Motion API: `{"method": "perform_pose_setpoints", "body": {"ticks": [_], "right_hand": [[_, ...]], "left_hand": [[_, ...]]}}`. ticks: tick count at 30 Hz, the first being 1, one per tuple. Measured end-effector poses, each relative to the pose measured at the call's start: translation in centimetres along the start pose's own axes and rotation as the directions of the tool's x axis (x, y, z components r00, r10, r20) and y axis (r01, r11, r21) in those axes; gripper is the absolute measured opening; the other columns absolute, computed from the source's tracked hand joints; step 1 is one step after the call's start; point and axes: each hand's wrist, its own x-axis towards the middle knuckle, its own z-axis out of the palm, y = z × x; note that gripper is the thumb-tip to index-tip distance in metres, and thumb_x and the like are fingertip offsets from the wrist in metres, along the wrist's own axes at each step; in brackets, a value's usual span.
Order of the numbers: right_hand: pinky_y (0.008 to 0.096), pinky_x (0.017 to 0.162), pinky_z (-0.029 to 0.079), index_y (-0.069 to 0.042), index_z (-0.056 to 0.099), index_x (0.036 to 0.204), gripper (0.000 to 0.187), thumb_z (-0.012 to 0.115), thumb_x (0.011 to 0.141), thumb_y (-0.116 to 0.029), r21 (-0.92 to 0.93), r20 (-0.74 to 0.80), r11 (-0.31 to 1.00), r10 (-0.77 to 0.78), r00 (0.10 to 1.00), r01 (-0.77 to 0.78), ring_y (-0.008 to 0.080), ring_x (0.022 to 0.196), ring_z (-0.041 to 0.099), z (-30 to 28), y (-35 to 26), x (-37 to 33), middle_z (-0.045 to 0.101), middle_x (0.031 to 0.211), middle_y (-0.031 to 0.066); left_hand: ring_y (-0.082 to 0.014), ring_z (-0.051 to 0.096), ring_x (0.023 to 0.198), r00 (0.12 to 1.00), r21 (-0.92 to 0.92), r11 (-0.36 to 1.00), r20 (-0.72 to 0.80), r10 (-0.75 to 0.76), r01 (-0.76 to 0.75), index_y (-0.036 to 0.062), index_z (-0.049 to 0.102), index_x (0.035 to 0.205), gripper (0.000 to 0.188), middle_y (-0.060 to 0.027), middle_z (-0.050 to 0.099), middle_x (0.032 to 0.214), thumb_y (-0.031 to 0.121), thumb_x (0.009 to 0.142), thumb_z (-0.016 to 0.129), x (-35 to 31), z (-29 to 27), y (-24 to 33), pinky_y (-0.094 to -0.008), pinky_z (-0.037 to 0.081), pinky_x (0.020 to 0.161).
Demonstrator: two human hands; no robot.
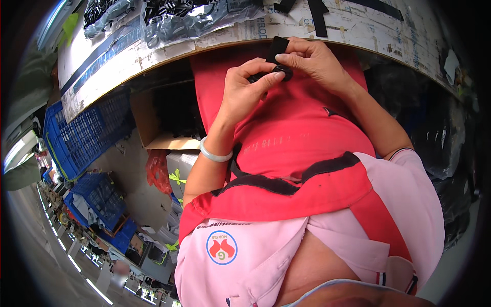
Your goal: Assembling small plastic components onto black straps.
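Note:
Just short of the table's front edge, both hands work close together over a red apron point(286, 123). My right hand point(314, 61) pinches a flat black strap point(277, 49) between thumb and fingers; the strap's end stands up toward the table. My left hand point(246, 87) is closed on a dark looped piece point(284, 73), its thumb pressed along it. Whether that piece and the strap are joined, I cannot tell, since fingers cover part of both. A pale bangle point(215, 151) circles the left wrist.
Clear plastic bags of small black parts point(179, 20) lie on the white table point(232, 37). Loose black straps point(318, 18) rest at its far side. Below, on the left, are a cardboard box point(146, 120) and blue crates point(76, 135). A dark plastic bag point(434, 148) hangs at right.

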Motion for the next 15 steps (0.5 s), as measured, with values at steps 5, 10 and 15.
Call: {"method": "perform_pose_setpoints", "body": {"ticks": [5,10,15], "right_hand": [[0.0143,0.042,0.029,-0.005,0.061,0.096,0.02,0.056,0.098,-0.025,0.371,0.014,0.912,0.182,0.983,-0.175,-0.0014,0.046,0.04,-1.0,-0.7,0.3,0.057,0.064,-0.0026],[0.0138,0.039,0.032,-0.004,0.06,0.098,0.02,0.056,0.097,-0.024,0.24,0.018,0.951,0.198,0.98,-0.197,-0.0013,0.046,0.045,-1.8,-2.8,0.7,0.06,0.069,0.0002],[0.0156,0.036,0.031,-0.001,0.059,0.096,0.02,0.057,0.096,-0.021,0.341,0.172,0.856,0.35,0.921,-0.389,0.0007,0.042,0.045,1.6,-2.1,-0.8,0.055,0.062,-0.0014]], "left_hand": [[-0.0036,0.05,0.056,0.982,-0.146,0.978,0.141,-0.127,0.147,0.0004,0.071,0.094,0.013,0.0018,0.059,0.077,0.011,0.086,0.071,-0.6,0.9,-0.9,-0.0191,0.039,0.047],[-0.0046,0.052,0.058,0.953,-0.145,0.989,-0.297,-0.055,0.012,-0.0014,0.07,0.101,0.02,0.0,0.061,0.07,0.015,0.089,0.069,0.1,-0.3,-0.5,-0.019,0.041,0.049],[-0.0055,0.055,0.063,0.955,-0.127,0.992,-0.297,-0.023,-0.016,-0.0023,0.069,0.103,0.021,-0.0007,0.063,0.074,0.014,0.089,0.068,0.0,0.0,-0.7,-0.0187,0.042,0.054]]}}
